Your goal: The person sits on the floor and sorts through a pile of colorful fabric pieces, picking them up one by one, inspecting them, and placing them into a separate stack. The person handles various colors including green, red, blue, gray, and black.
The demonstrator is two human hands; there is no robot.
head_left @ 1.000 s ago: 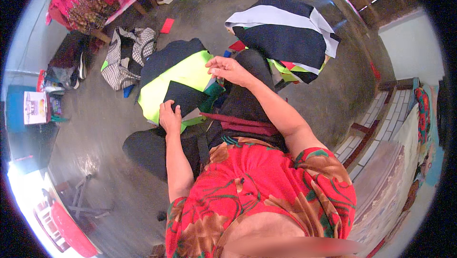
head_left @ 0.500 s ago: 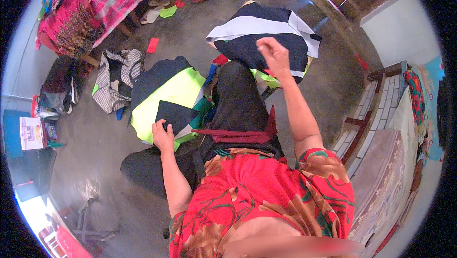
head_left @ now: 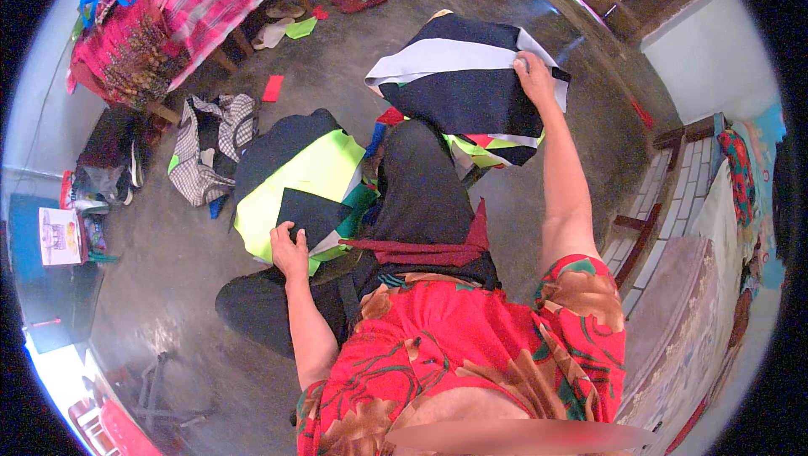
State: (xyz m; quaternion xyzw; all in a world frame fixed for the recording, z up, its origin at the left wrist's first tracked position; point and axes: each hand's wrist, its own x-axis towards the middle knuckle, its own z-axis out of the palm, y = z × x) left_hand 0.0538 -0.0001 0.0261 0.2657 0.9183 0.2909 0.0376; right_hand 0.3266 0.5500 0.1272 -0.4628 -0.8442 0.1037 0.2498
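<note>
Navy-and-white fabric piece (head_left: 471,77) tops cloth stack on concrete floor (head_left: 353,60), ahead of seated person's knee. Right hand (head_left: 534,73) fingers closed on its far right edge. Left hand (head_left: 290,250) flat, fingers spread, on dark panel (head_left: 311,212) atop neon-yellow pile (head_left: 311,174). Checked cloth (head_left: 206,153) lies left.

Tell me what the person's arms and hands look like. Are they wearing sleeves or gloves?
No gloves: the left hand and the right hand are both bare, and so are the forearms. The arms come out of a short-sleeved red top with a big leafy pattern in brown, green and black. No watch, ring or bracelet can be made out.
</note>
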